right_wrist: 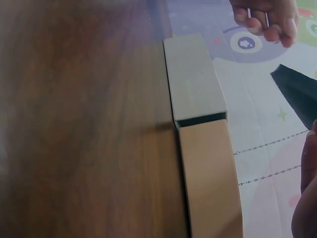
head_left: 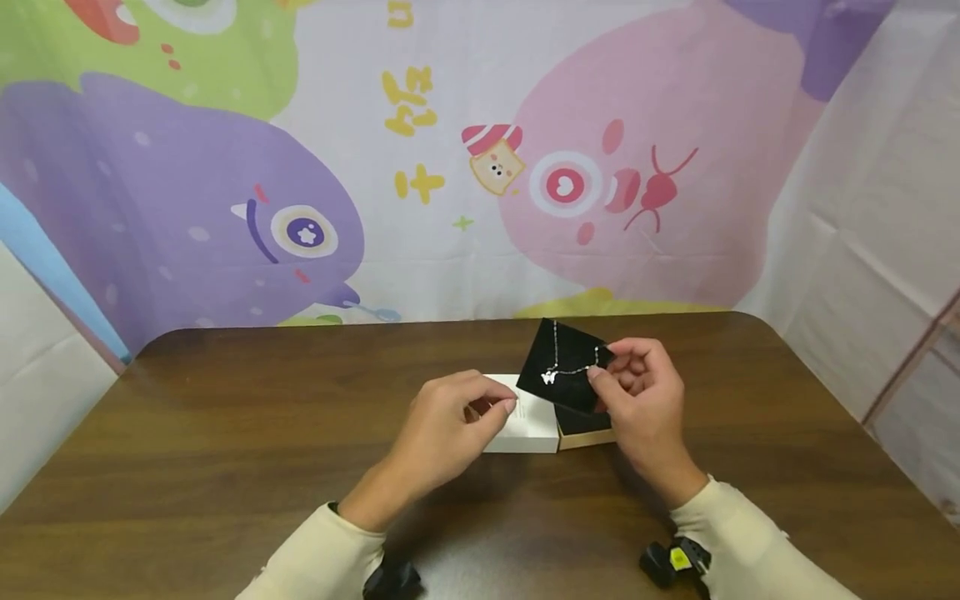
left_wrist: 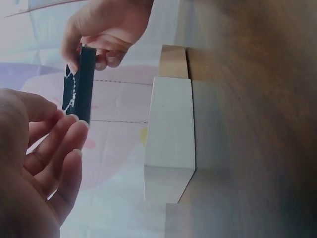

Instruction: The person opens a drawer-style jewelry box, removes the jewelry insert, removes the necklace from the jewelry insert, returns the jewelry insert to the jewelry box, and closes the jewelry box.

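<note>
Free tbl (head_left: 240,417) L; blk pad (head_left: 573,346) + chains (left_wrist: 119,121) in way above box (head_left: 532,440).

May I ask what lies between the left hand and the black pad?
Nothing visible: the right wrist view shows a gap between left hand and black pad, backdrop behind.

the left hand (head_left: 453,417) curls loosely near the right hand (head_left: 647,404), which pinches.

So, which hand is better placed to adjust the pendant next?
Probably the left hand: it appears empty and is near the silver-coloured pendant, while the right hand grips the black necklace insert.
</note>
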`<state>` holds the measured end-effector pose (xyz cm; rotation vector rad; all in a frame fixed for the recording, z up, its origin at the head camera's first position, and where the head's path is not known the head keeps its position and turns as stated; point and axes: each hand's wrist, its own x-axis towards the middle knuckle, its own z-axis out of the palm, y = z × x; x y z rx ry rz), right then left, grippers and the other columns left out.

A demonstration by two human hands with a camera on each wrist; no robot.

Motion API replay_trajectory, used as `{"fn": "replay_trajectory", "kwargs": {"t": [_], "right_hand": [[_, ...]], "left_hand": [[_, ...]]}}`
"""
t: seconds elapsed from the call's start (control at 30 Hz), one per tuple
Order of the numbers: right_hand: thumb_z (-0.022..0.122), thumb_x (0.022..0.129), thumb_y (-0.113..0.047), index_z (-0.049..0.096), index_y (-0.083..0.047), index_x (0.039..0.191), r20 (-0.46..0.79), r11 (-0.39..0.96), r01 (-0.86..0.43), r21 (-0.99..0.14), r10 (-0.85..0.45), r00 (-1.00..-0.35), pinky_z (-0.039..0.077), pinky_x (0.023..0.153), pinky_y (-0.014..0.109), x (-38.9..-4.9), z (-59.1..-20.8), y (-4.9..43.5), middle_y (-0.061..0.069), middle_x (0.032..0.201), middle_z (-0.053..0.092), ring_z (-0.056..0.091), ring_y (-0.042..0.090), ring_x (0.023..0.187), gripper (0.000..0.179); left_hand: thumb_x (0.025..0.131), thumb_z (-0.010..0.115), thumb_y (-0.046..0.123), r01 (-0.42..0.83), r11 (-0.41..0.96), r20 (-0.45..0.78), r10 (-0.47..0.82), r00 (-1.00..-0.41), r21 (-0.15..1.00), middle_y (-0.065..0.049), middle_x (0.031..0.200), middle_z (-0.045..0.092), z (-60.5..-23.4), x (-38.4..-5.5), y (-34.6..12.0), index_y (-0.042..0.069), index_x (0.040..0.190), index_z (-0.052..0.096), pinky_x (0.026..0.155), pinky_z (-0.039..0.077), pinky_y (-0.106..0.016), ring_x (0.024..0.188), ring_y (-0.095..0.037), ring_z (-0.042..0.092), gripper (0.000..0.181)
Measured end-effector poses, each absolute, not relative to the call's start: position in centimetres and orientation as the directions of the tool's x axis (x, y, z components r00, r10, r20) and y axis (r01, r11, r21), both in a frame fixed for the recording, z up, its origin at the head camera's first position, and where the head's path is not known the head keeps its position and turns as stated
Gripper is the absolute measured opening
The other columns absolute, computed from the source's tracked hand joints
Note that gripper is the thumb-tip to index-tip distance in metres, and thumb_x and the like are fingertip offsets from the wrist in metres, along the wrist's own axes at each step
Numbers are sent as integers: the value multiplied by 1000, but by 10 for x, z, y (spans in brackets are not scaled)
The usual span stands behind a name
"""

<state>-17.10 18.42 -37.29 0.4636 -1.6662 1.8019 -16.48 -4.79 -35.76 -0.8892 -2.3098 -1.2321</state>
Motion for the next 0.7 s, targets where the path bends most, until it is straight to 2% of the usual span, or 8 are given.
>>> {"fn": "replay_trajectory", "kwargs": {"t": [0.17,0.43,0.7], "right_hand": [[63,80,22,51,16,104,614,-28,-631,-775,203,-763,47,45,22,-169,-371,180,6,74,58,55,10,49,28],[63,81,21,52,15,105,662,-17,-669,-743,122,-739,48,45,23,-167,-372,178,7,75,57,56,11,52,28],[65,82,19,54,10,106,664,6,-665,-747,39,-746,50,46,23,-163,-373,176,8,77,57,58,11,56,28]], "left_hand": [[86,75,8,688,410,617,311,-723,599,12,77,64,-357,-164,-48,14,87,79,58,50,-22,63,-3,56,6],[87,77,14,689,474,612,334,-717,548,15,76,61,-357,-164,-47,16,88,79,55,45,-22,61,-2,52,3],[85,81,17,693,474,614,339,-713,543,15,76,60,-357,-161,-43,15,90,77,55,46,-20,60,1,53,6]]}}
